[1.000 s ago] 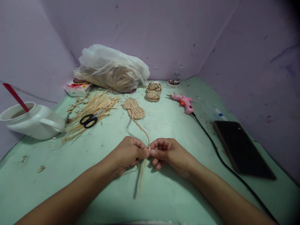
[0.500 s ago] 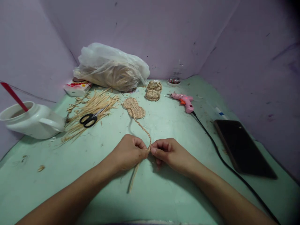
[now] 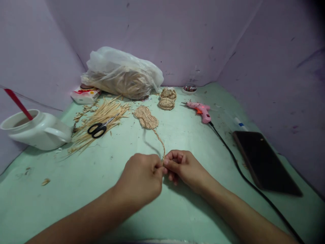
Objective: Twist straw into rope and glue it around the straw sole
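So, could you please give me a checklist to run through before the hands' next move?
1. Right hand pinching the cord: ok.
2. Left hand closed, fingertips beside the right's: ok.
3. Cord's near end in sight: not ok, hidden at the hands.
4. Cord running to the coiled piece: ok.
5. Scissors apart from both hands: ok.
6. Glue gun nozzle cool: cannot tell.

Scissors [image 3: 103, 125] lie on strips [image 3: 111, 108] left of the braid [image 3: 147, 118], the glue gun [image 3: 203, 112] right of it.
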A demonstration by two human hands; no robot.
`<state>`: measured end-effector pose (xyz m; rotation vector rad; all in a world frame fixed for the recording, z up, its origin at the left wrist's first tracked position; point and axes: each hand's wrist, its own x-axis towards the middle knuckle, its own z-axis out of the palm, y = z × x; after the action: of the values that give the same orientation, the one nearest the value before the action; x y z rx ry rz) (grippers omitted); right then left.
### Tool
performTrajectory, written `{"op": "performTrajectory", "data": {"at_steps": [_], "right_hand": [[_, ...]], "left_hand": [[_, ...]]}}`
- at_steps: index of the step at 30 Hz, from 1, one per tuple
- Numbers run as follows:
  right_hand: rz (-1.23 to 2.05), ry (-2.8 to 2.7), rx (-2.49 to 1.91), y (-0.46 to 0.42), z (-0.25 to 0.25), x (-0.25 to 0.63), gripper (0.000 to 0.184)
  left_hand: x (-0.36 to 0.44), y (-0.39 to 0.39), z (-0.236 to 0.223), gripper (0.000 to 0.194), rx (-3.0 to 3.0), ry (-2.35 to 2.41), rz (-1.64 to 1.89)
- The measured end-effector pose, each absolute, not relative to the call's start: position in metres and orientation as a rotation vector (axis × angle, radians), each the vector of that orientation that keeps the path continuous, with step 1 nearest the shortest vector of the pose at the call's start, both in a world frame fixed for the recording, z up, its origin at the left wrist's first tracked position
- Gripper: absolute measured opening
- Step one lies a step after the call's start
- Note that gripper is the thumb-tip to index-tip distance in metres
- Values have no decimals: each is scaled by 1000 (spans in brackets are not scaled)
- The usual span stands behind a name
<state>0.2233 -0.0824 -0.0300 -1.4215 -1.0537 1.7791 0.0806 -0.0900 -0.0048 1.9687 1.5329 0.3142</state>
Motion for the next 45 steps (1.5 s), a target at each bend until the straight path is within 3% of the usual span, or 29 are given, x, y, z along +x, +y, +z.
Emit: {"op": "performTrajectory", "data": {"at_steps": [6,10,13,17,20,23,26,35,45], "right_hand": [[1785,-989,-1380,-83,-32,225,15],[1761,-950,-1361,-83,-33,227,15],[1779,-909,-1312,-82,-31,229,17],[1823,-886,-1286,-81,-30,231,21],[1824,-922,-1303,-80,-30,230,22],[1798,-996,-1322,-81,-31,227,23],[1766,-1070,-1340,-81,-33,225,22],[1640,-1250,-1385,-83,-39,224,7],[817,-1861,-1603,-90,-34,233,14]], "left_hand": [[91,-121,-26,29,2849,1306,250],[91,-121,-33,38,3069,1064,185],[89,-117,-24,24,2863,1036,289],[82,-99,0,25,2051,1582,711],[80,-82,7,26,1323,1586,585],[81,-73,-1,22,979,1337,488],[83,-70,-10,9,917,1249,460],[82,-66,-19,15,1152,1341,435],[87,-70,-26,14,1355,1461,608]]}}
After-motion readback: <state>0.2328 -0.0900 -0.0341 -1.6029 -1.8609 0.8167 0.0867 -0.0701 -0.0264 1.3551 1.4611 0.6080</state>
